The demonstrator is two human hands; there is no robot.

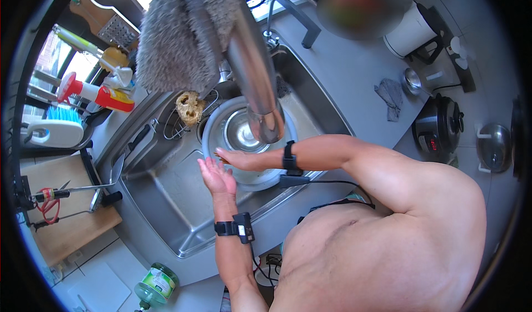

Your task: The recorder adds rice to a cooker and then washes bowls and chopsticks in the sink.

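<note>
Both hands are held over a stainless steel sink (pixel 166 201) set into a grey desk (pixel 343 73). The left hand (pixel 217 177) is seen palm up with its fingers spread, so its grip is open and nothing is held in it. The right hand (pixel 239 159) is stretched flat across it from the right, fingers straight, its grip likewise open and empty; the fingertips of the right hand lie just above the left palm, and whether the two touch cannot be told. A black wrist strap is worn on each forearm.

Directly behind the hands, inside the sink, a round pale blue basin (pixel 210 128) is seen, with a shiny steel bowl (pixel 239 132) resting in it. The right hand lies over the near rim of the basin. A polished steel cylinder (pixel 255 73) hangs down over the bowl, close to the camera, with a grey shaggy cloth (pixel 177 29) draped beside it.

A yellowish loofah sponge (pixel 189 107) sits in a wire rack at the sink's far left edge. A curved steel tap (pixel 277 4) rises behind the sink. A wooden chopping board (pixel 66 223) lies on the left, with red-handled scissors (pixel 47 201) on it. A black rice cooker (pixel 438 128) stands on the right.
</note>
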